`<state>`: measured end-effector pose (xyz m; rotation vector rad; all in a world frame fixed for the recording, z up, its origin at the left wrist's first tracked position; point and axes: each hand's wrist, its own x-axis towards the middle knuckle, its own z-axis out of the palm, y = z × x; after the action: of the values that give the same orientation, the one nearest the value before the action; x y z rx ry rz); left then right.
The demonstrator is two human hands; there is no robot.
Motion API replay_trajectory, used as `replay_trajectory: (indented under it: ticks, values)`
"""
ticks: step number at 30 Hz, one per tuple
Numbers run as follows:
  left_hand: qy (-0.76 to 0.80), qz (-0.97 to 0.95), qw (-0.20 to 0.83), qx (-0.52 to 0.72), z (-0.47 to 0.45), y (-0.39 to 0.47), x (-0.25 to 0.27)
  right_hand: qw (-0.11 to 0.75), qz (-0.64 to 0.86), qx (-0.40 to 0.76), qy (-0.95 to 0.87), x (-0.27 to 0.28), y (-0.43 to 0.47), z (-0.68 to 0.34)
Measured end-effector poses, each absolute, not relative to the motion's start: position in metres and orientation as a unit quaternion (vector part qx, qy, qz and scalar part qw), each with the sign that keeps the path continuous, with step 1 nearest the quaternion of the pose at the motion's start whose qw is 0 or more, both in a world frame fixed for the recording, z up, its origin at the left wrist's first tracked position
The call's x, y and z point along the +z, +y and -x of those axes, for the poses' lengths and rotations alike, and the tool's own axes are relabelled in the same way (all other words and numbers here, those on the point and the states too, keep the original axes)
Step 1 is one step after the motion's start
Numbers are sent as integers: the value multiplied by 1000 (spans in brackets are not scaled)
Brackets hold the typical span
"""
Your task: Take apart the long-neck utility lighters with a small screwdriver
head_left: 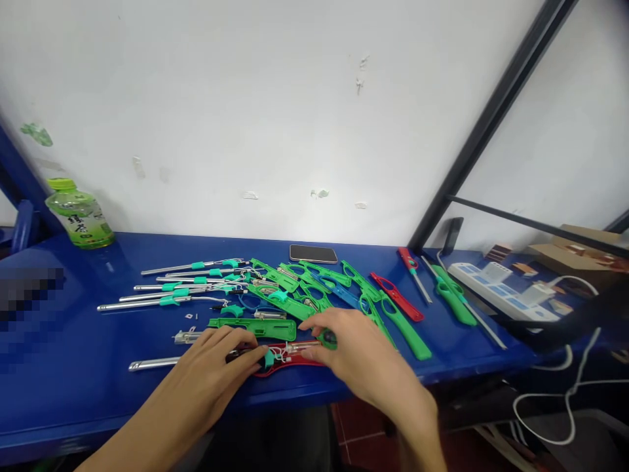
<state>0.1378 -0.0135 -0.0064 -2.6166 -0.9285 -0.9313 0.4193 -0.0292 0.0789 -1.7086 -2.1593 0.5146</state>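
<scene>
A red lighter half-shell lies open at the table's front edge, with white wires, a teal trigger and a clear fuel tank in it. From its left end sticks a silver metal tube. My left hand grips the shell's left part, fingertips at the trigger. My right hand is curled over the right end, its thumb at the tank. A green and black object shows within its curled fingers; its kind is unclear. Just behind lies a green half-shell.
Metal lighter tubes with teal triggers lie behind on the left. Green half-shells, a blue one and a red one spread rightward. Behind are a phone, a bottle, whole lighters and a power strip.
</scene>
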Motion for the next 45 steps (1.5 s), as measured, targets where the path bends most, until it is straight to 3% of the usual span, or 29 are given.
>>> replay_trajectory:
  ticks: [5,24,35,40,45]
  values:
    - [-340,875,68,-338,-140,-9,-8,89,624,168,-758,77,-24,-396]
    - [-414,856,85,-296,-128,-14,16,85,611,152,-773,69,-19,-402]
    - [-616,743,119,-232,-42,5,43,63,585,132,-798,79,-27,-398]
    - [-568,773,108,-260,-78,-3,34,90,574,131,-803,80,-29,-395]
    - [-377,849,67,-365,-143,-21,16,110,562,109,-813,81,-31,-397]
